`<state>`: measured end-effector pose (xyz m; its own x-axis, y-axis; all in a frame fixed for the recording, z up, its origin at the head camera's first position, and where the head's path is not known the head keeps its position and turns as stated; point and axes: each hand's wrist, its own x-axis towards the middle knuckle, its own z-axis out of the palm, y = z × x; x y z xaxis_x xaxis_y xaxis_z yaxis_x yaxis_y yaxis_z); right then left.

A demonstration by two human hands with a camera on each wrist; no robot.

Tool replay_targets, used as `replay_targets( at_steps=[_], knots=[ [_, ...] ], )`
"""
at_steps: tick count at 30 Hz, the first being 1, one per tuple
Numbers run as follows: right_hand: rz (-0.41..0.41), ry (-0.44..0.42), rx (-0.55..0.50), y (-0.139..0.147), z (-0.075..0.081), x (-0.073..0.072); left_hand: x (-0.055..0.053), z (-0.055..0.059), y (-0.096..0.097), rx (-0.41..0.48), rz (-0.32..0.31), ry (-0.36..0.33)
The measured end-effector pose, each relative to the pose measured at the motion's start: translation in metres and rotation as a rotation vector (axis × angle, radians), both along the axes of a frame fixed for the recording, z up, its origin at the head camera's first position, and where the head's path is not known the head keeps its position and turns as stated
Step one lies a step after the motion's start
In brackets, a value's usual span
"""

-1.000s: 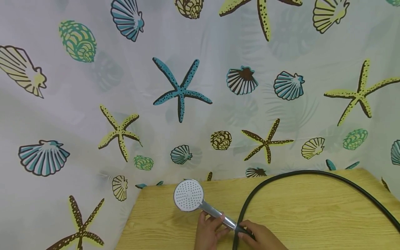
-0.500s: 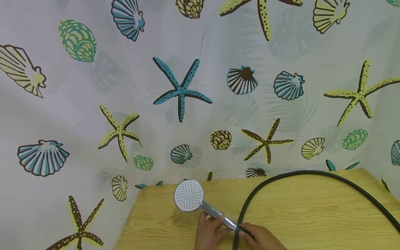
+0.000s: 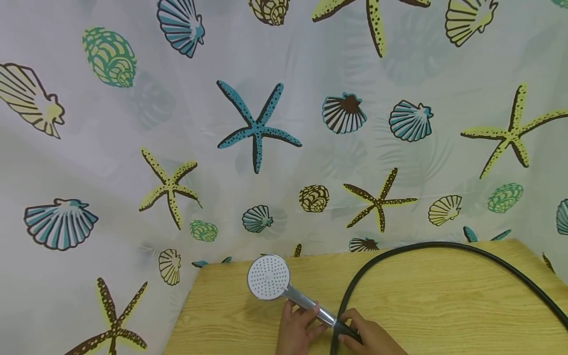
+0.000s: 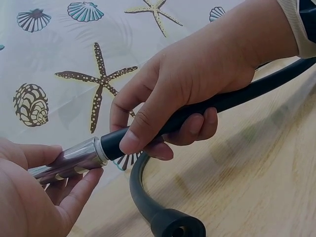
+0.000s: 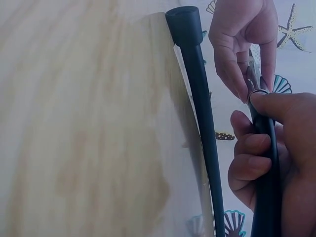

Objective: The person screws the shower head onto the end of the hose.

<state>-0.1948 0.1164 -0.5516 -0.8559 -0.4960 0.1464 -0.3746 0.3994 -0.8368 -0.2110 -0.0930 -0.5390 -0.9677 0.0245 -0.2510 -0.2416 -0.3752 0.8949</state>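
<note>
right grip [image 3: 372, 337] has shifted slightly, curled round hose [image 4: 252, 94] beside metal handle [image 3: 300, 297].

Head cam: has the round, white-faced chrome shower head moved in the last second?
No: the shower head shows no visible shift relative to the far edge of the yellowish wood-grain tabletop.

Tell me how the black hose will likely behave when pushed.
The black hose should flex rather than fold, since it makes a wide, smooth arc with no visible kink. A push may also nudge the shower head, as the hose meets its chrome handle. The flared end fitting would probably swing easily, as nothing grips it.
</note>
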Motion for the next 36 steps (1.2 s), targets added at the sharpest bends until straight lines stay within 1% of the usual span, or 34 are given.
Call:
replay_targets(
  at_steps=[6, 8, 13, 21, 30, 36],
  knots=[
    [-0.012, -0.052, 0.006, -0.0008, 0.0027, -0.0018, -0.0003, -0.0005, -0.0002, -0.004, 0.002, 0.005],
    [-0.011, -0.057, 0.012, -0.0009, 0.0033, -0.0022, -0.0002, 0.0000, 0.0000, -0.004, 0.002, 0.004],
    [-0.007, -0.058, 0.021, -0.0013, 0.0054, -0.0022, 0.0003, 0.0023, 0.0001, -0.010, 0.001, -0.005],
    [-0.005, -0.049, 0.033, -0.0011, 0.0050, -0.0033, 0.0011, 0.0041, -0.0003, 0.017, -0.009, 0.000],
    [-0.009, -0.053, 0.050, -0.0010, 0.0054, -0.0031, 0.0001, 0.0001, 0.0010, 0.029, 0.001, 0.007],
    [0.006, -0.048, 0.031, 0.0002, 0.0044, -0.0033, 0.0001, -0.0026, 0.0012, 0.041, -0.001, 0.022]
  ],
)
